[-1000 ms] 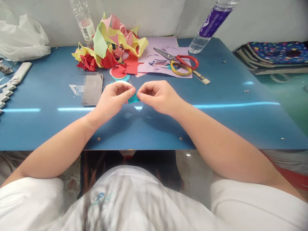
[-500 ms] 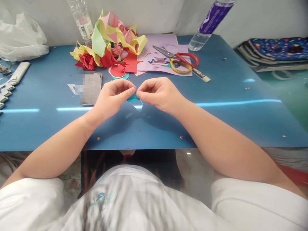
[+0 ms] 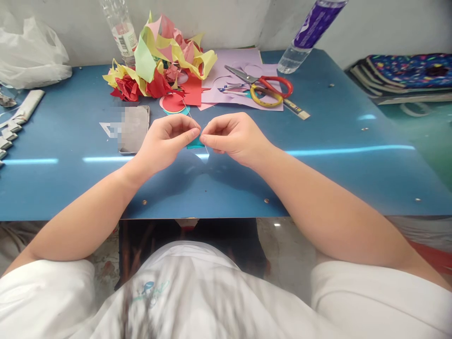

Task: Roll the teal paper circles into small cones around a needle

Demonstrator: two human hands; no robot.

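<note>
A thin white thread point(image 3: 189, 112) runs from the paper circles down to my fingertips, and its short end shows just below them. My left hand point(image 3: 172, 136) is closed in a pinch on the thread. Close beside it, almost touching, my right hand point(image 3: 233, 136) pinches the thread too, thumb against forefinger. Behind the fingertips is a teal paper piece point(image 3: 194, 142), partly hidden; whether it is held or lies on the table I cannot tell. Just beyond my left hand lie a red paper circle point(image 3: 173, 102) and a teal one point(image 3: 183, 112), overlapping.
Crumpled colored paper point(image 3: 158, 59) is heaped at the back of the blue table point(image 3: 335, 174). Scissors point(image 3: 263, 89) rest on cut purple paper point(image 3: 233, 61). A phone point(image 3: 136, 129) lies left of my hands. Two bottles, one purple-labelled bottle point(image 3: 310, 33), stand near the wall.
Both hands stay almost in place, still pinched together. The thread between the paper circles and my fingertips shows a little more plainly now.
</note>
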